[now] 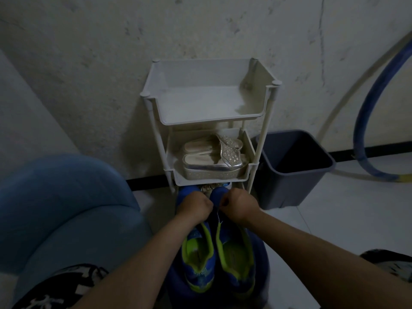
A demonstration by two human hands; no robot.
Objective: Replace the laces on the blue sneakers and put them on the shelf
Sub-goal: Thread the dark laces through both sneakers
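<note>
The light is dim and your own hands cover the fronts of both shoes, so you cannot see the eyelets or how far any lacing goes. The toes reach under the lowest tier of the white shelf (209, 121), where something glittery sits between them, too dark to identify. The blue rounded surface (263, 264) under the shoes, in front of the shelf, is cut off by your forearms, so you cannot tell what it is. Your left hand (194, 206) lies knuckles up on the front of the left sneaker (197, 259) with its fingers curled under; what they hold, if anything, is hidden. Your right hand (238, 207) is closed just as tightly over the right sneaker (236, 257), thumb and fingers pinching a thin pale lace (219, 219) that hangs down between the two shoes. The sneakers stand side by side, heels towards you, directly in front of the shelf's base: blue uppers, bright lime-green collars and insoles. Silver sandals (211, 166) fill the shelf's middle tier, and a dark bin (289, 188) stands just right of the shelf.
</note>
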